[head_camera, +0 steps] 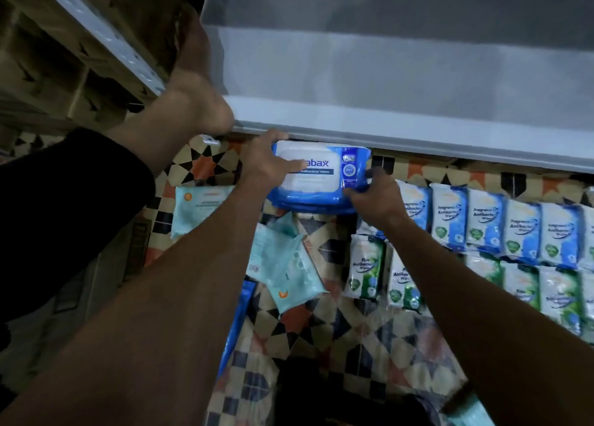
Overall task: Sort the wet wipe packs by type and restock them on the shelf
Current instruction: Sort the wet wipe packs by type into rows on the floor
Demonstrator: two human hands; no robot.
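A large blue wipe pack (318,176) with a white lid is held between both hands just below the front edge of the white shelf (401,126). My left hand (268,160) grips its left end, fingers over the lid. My right hand (374,195) grips its lower right corner. More blue packs seem stacked beneath it. On the patterned floor lie two light teal packs (283,264) (196,210), a row of blue-and-white packs (501,224) and a row of green-and-white packs (366,268).
A bare foot (196,81) and leg of mine reach up along the shelf's left side. Cardboard boxes (48,65) stand at the left behind a white shelf upright (106,36). Another blue pack's edge (238,322) lies on the tiled floor (353,338).
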